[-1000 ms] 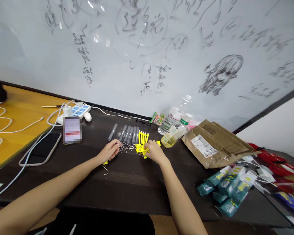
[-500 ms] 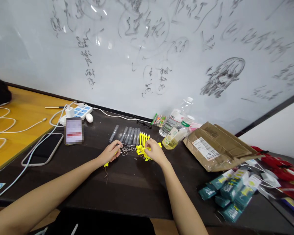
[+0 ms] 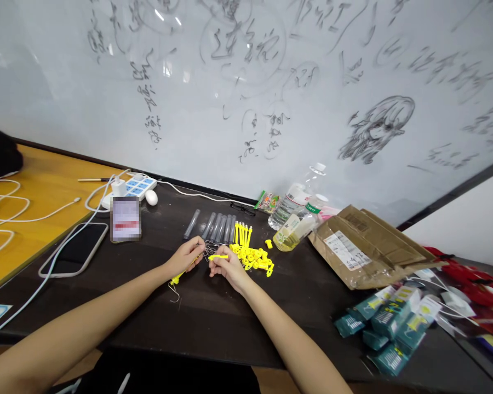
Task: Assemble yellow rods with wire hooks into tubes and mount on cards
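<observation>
Several tubes (image 3: pixel 218 228), bottle (image 3: pixel 291 228) with yellow liquid (image 3: pixel 282 241)

Yellow piece (image 3: pixel 218 256) in right hand (image 3: pixel 230 270)

We count six clear tubes (image 3: pixel 191 224), two bottles (image 3: pixel 294 227), one brown parcel (image 3: pixel 378 249), one power strip (image 3: pixel 137 187) and one snack packet (image 3: pixel 267 201). The small yellow pieces (image 3: pixel 254 257) lie too heaped for us to count.

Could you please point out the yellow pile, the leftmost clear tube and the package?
Yellow pile (image 3: pixel 253 255): head view, near its middle.
Leftmost clear tube (image 3: pixel 191 224): head view, middle of its length.
Package (image 3: pixel 373 247): head view, on its brown front.
</observation>
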Demonstrator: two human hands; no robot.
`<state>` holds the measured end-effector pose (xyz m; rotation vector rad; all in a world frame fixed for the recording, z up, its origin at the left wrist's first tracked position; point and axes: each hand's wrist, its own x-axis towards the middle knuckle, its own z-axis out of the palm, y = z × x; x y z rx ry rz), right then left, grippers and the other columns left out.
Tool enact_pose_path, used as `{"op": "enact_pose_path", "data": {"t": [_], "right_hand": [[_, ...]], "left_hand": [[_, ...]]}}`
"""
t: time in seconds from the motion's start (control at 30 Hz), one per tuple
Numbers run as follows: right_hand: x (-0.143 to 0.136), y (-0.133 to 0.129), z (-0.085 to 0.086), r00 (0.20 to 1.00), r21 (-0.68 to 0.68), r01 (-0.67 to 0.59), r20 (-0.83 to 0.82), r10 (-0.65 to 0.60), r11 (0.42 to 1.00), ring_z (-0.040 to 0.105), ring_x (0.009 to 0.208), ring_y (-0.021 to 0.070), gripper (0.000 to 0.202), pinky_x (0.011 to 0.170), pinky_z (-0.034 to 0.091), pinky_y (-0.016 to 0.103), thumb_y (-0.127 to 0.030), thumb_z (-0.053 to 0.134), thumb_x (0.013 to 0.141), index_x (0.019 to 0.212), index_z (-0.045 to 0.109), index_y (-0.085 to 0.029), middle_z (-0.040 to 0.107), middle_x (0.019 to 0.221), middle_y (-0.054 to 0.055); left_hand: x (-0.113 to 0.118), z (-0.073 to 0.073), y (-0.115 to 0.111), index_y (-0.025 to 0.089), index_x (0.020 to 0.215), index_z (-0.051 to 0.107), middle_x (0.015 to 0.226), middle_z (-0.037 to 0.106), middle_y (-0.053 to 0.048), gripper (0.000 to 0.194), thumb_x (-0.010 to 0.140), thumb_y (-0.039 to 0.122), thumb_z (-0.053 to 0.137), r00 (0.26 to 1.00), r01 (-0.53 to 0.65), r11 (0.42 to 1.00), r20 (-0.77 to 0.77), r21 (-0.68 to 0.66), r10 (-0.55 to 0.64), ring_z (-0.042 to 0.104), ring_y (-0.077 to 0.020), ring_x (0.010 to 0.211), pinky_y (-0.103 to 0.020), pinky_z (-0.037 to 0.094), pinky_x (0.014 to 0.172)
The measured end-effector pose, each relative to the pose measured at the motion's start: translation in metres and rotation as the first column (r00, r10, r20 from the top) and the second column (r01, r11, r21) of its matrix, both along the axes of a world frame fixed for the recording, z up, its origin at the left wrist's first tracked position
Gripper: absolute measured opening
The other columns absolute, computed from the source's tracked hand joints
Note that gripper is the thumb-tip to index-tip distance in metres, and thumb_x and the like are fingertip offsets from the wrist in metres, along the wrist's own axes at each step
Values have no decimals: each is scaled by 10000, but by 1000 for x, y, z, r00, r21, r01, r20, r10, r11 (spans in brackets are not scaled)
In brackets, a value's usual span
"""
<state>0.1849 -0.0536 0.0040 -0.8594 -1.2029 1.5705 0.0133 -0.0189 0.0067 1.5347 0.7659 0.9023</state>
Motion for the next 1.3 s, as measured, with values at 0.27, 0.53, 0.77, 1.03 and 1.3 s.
{"op": "enact_pose_path", "data": {"t": [0.27,0.53,0.77,1.03,1.3], "right_hand": [[6,8,-6,991,64,77,108,-84,995,582,519,97,266,519,493,236,-331,696,693,729,470,-194,648,644,-16],[9,12,-10,919,248,221,270,-286,943,482,450,83,234,401,381,189,-388,593,768,777,439,-213,537,588,-58],[5,3,-11,868,434,93,406,-286,896,511,564,125,128,553,411,247,-340,503,835,841,461,-219,527,638,-35],[5,0,-10,746,539,11,556,-366,842,368,523,110,48,539,306,229,-257,446,823,838,413,-224,350,598,-73],[6,1,-12,769,493,-46,573,-284,869,348,508,106,84,556,303,219,-271,426,848,921,427,-228,354,580,-83]], "left_hand": [[2,1,2,193,818,421,527,489,77,268,851,453,481,999,42,999,31,-33,-41,453,-58,372,-152,378,366],[3,0,2,190,830,414,593,546,54,323,826,498,506,994,109,990,28,-91,-106,493,-64,359,-155,379,343],[2,0,-1,189,851,408,620,550,53,291,847,468,493,991,135,989,16,-61,-135,443,-40,340,-138,339,334],[2,1,-1,195,855,403,603,540,58,280,856,464,480,991,132,990,1,-53,-132,382,-26,309,-118,284,292],[3,1,-2,200,849,384,582,540,65,282,853,466,478,992,126,991,-11,-53,-127,377,-27,305,-115,278,289]]}}
